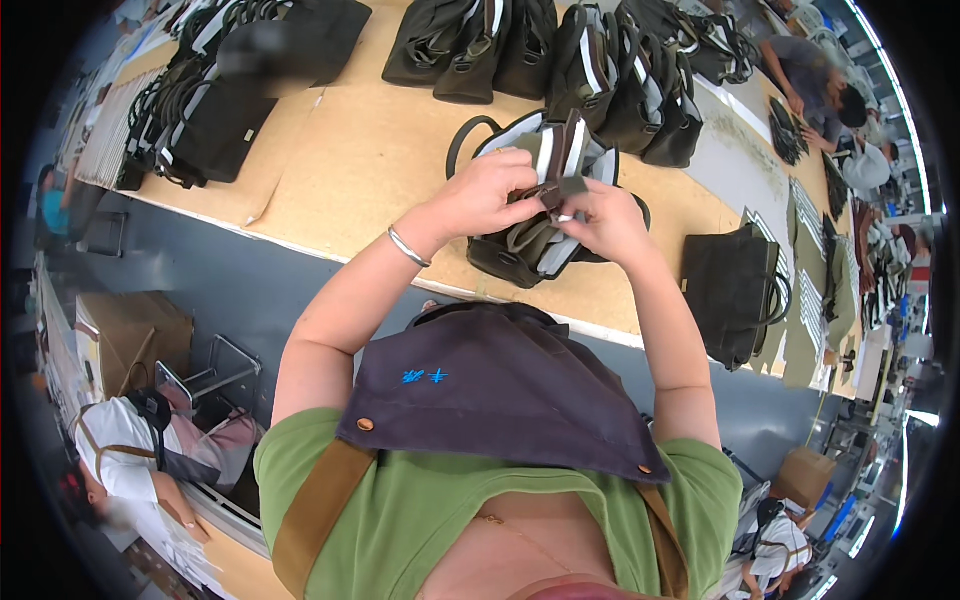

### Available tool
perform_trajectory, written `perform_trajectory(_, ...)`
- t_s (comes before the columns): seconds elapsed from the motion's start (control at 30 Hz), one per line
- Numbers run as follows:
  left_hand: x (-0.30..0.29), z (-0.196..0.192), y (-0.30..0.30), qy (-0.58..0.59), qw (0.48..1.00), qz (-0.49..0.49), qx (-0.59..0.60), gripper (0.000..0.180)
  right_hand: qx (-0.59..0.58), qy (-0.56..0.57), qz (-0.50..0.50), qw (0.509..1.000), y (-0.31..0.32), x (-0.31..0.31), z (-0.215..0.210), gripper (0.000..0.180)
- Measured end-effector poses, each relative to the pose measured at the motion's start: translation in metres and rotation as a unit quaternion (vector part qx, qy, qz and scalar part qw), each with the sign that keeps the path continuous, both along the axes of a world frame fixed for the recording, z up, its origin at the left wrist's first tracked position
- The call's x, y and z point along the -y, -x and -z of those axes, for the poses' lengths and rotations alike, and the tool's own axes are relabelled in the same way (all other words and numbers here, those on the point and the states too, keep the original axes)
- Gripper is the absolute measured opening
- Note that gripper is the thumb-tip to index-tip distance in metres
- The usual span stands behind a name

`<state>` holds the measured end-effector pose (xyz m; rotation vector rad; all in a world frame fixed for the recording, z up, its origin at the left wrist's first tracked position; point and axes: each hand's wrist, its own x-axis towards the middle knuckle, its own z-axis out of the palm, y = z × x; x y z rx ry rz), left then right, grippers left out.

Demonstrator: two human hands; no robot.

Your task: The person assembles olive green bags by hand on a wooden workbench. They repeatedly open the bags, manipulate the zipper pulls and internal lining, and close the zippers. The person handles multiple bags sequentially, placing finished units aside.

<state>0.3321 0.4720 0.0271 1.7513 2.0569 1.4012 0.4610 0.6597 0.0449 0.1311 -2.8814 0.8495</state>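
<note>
Both hands meet over an open dark handbag (535, 215) that lies on the tan worktable (360, 160), straight ahead of the person's chest. The left hand (490, 192), with a thin silver bangle (407, 246) on its wrist, is curled mostly closed and pinches a small dark strap tab (562, 190) at the mouth of the bag; the right hand (605, 222) is likewise nearly closed, fingertips nipping the same tab from the opposite side, so the two hands touch or nearly touch. Beneath and beyond the fingers the bag's pale lining and light-edged inner dividers fan upward. The bag looks like soft fabric or thin leather: light, floppy, prone to sag and fold when lifted by one edge, so the stiffer bound rim or the looped handle just past the left hand seems the surest place to grip. The tab itself is small and pliable and likely needs a fingertip pinch. Beyond both hands stands a row of finished dark bags (560, 50), and another dark bag (735, 290) lies off to the right of the right hand.
</note>
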Motion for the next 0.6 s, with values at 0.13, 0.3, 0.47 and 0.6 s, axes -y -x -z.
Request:
perform_trajectory(0.13, 0.002, 0.001, 0.006, 0.022, 0.985, 0.051, 0.164, 0.024, 0.017, 0.058, 0.015, 0.998, -0.008, -0.007, 0.011, 0.016)
perform_trajectory(0.3, 0.003, 0.002, 0.01, 0.167, 0.968, 0.077, 0.171, 0.026, 0.113, 0.185, 0.019, 0.976, -0.007, -0.004, -0.002, 0.032)
perform_trajectory(0.47, 0.0, 0.003, 0.019, 0.204, 0.94, 0.045, 0.27, 0.026, 0.188, 0.222, -0.009, 0.957, -0.007, -0.025, 0.004, 0.028)
perform_trajectory(0.6, -0.005, 0.012, 0.019, 0.161, 0.952, 0.012, 0.259, 0.031, 0.236, 0.265, 0.019, 0.935, -0.004, -0.024, 0.001, 0.019)
